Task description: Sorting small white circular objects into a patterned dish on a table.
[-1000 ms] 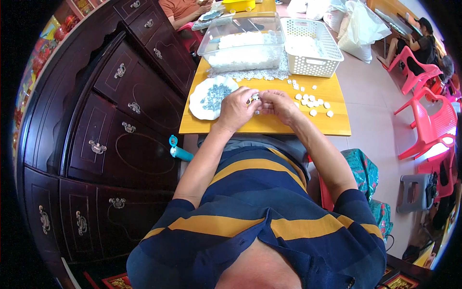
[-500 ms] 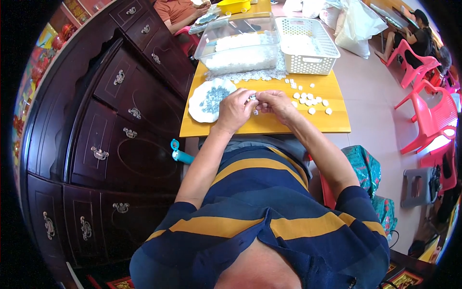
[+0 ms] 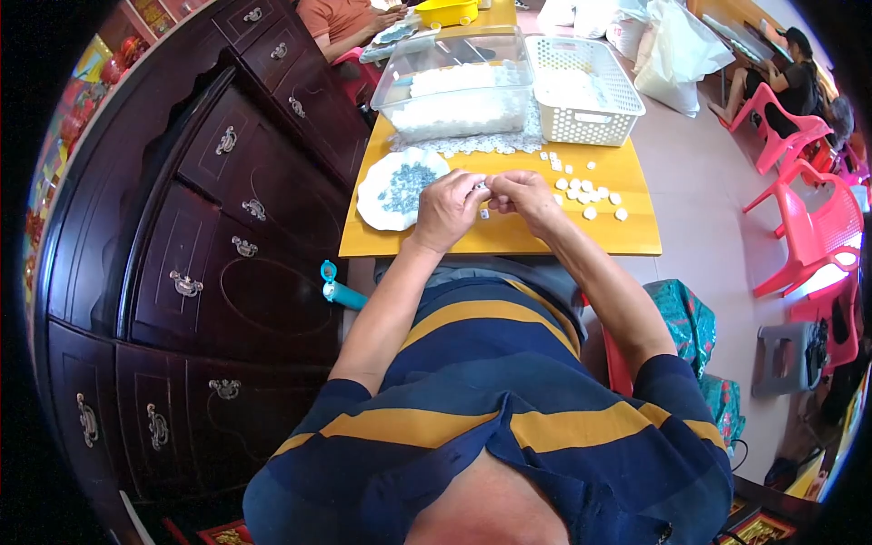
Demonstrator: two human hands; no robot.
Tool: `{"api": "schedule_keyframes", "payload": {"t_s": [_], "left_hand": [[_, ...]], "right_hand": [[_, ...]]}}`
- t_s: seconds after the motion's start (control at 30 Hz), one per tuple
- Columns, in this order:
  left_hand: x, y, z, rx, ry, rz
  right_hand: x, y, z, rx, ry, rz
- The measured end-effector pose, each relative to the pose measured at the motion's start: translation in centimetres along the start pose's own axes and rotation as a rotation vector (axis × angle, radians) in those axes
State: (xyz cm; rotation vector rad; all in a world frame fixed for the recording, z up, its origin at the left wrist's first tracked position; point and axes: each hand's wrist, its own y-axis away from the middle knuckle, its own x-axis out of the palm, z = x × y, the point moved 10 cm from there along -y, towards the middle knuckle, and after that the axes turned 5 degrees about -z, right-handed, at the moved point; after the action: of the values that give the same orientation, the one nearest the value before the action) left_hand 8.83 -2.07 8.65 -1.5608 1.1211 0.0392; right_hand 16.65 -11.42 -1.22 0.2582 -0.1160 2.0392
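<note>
Above the near part of the yellow table, my left hand (image 3: 442, 213) and my right hand (image 3: 525, 197) meet at the fingertips. Between the left thumb and finger a small white piece (image 3: 480, 185) partly shows. Pressed together against it are my right fingertips, and whatever they pinch is hidden. A white scalloped plate (image 3: 376, 214) of tiny grey-blue parts (image 3: 405, 188) lies beside my left hand. Just below the fingers sits a small white cube-like piece (image 3: 484, 214). Several rounded white pieces (image 3: 589, 194) are scattered right of my right hand.
A clear plastic bin (image 3: 391, 111) and a white perforated basket (image 3: 595, 125), both holding white pieces, stand farther back on the table (image 3: 599, 238). Dark drawers (image 3: 259, 282) line the left. Pink chairs (image 3: 813, 213) stand at right. Another person (image 3: 341, 27) sits at the table's far left.
The view has shifted very slightly. My fingers have moved a little around the small white piece, which now shows less between them; both hands stay in the same place.
</note>
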Motion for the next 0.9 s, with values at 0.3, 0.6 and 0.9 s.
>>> {"api": "schedule_keyframes", "payload": {"t_s": [0.3, 0.6, 0.9], "left_hand": [[1.1, 0.5, 3.6, -0.204, -0.02, 0.108], [4.9, 0.7, 3.3, -0.182, -0.149, 0.274], [8.1, 0.4, 3.6, -0.094, -0.279, 0.479]], "right_hand": [[-4.7, 0.0, 4.8, -0.394, 0.9, -0.289], [-6.0, 0.1, 4.8, -0.341, 1.459, -0.333], [-7.1, -0.1, 4.8, -0.311, 1.517, -0.382]]}}
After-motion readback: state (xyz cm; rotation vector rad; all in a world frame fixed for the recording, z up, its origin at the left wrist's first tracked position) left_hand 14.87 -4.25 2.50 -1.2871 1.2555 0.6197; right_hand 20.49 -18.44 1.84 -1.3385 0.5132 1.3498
